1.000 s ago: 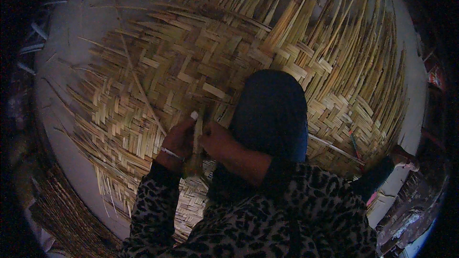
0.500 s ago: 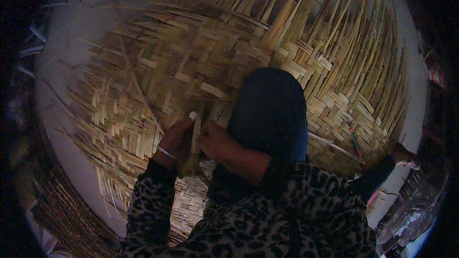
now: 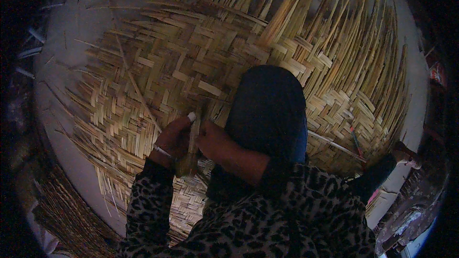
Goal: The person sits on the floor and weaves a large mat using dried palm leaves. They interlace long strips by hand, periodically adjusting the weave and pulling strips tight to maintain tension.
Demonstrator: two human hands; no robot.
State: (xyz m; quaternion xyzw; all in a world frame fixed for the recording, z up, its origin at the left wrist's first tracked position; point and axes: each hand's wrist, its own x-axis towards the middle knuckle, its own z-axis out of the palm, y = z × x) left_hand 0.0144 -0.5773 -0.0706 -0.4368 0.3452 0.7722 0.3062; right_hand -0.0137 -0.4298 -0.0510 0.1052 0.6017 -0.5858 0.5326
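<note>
A pale, flat reed strip [image 3: 192,138] stands between my hands, its wider lower end near my left wrist. My left hand [image 3: 173,136], with a white band on the wrist and a white wrap on one fingertip, is closed on the strip from the left. From the other side my right hand [image 3: 215,142] pinches it with curled fingers, beside my bent knee [image 3: 267,105] in dark trousers. Under both hands spreads a woven reed mat [image 3: 158,76] in a zigzag pattern, and dim light blurs the finger details.
Loose strip ends [image 3: 368,43] fan out from the mat's far right and left edges. A long thin stick [image 3: 135,88] lies across its left part. A slim red-and-dark tool [image 3: 356,141] rests at right near my foot [image 3: 406,155]. Bundled dark stalks [image 3: 71,210] lie lower left.
Both hands and the strip have shifted very slightly left in the picture, and the strip looks a little darker. The grip looks the same.
</note>
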